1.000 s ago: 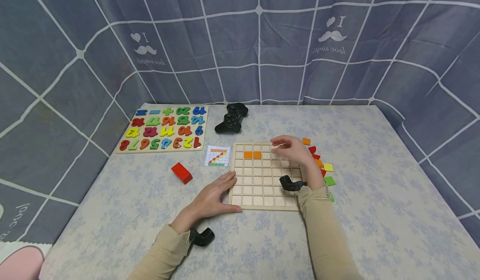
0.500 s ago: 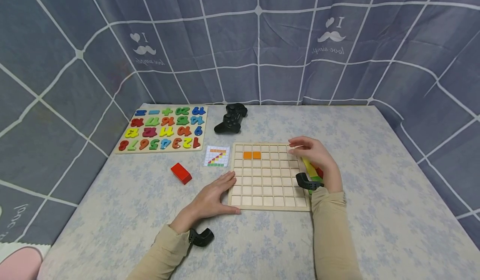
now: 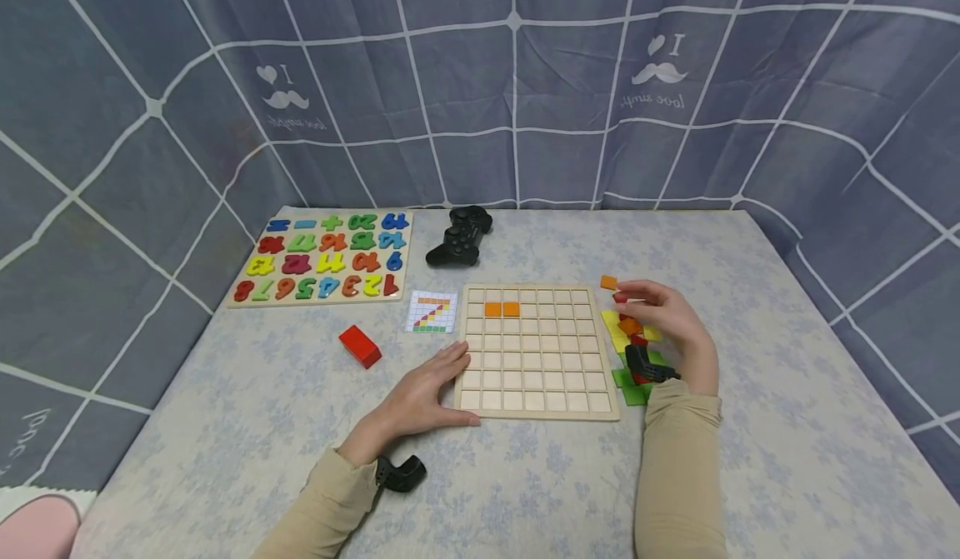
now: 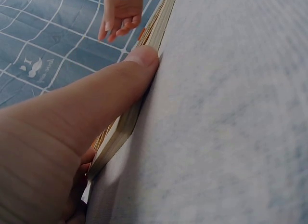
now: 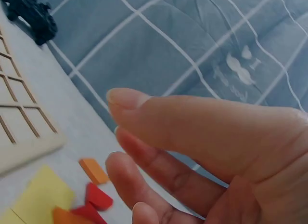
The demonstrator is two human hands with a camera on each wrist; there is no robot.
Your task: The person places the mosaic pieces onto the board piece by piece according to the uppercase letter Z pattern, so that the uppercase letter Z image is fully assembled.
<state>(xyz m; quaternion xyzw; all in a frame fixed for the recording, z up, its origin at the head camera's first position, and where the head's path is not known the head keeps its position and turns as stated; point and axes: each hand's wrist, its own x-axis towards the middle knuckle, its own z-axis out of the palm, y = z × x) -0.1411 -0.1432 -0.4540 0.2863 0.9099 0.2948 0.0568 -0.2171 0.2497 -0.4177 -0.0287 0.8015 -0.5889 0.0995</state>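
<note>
Head view shows us the right hand (image 3: 667, 321) farther right than in the earlier frames: 1 second ago it was above the wooden grid board (image 3: 542, 361), and now it is over the loose tiles (image 3: 631, 326) just beyond the board's right edge. More of the yellow and green tiles shows than half a second ago. The left hand (image 3: 423, 396) has stayed at the board's lower left corner, and the 2 orange tiles (image 3: 502, 310) keep their cells in row 2 from the top.

We see the board at the centre of the frame, pale and square, with thin raised ridges dividing it into cells. Our right hand is empty, thumb and fingers bent a little and parted, near a single orange tile (image 5: 94, 170). Our left hand grasps nothing either; its extended fingers and thumb rest against the board's edges.

The loose tiles are flat, in orange, red, yellow and green, some overlapping. Left of the board lie a printed pattern card (image 3: 431, 311) and a red block (image 3: 360, 346). Pale cloth with bluish flowers covers the desk (image 3: 540, 484).
</note>
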